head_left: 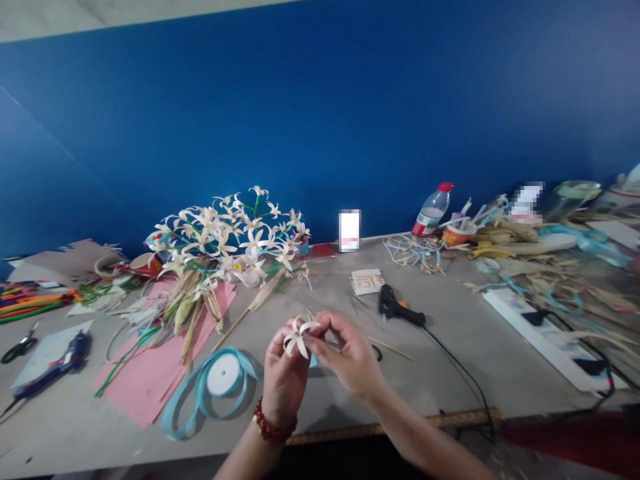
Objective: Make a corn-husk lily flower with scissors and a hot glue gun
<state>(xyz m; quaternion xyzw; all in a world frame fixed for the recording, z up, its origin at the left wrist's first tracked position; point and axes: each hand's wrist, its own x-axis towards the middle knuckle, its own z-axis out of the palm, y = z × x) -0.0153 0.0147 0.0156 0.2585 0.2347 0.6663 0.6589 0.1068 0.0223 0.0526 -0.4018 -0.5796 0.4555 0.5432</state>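
Note:
A small cream artificial flower (297,341) with narrow curled petals is held up over the front middle of the table. My left hand (284,380) wraps its fingers round the flower from below and behind; red beads circle that wrist. From the other side my right hand (354,360) pinches at the flower's petals with thumb and forefinger. The flower's base is hidden by my fingers. Left of my hands lies a roll of light blue ribbon (223,373), partly unwound. Behind them stands a bunch of similar cream flowers (223,237) on green stems.
Pink paper sheets (145,383) and a blue glue gun (70,357) lie at left. A black glue gun (400,308) trails its cord at right, near a white power strip (520,340). A red-capped bottle (433,210) and dried husks (510,235) stand farther back.

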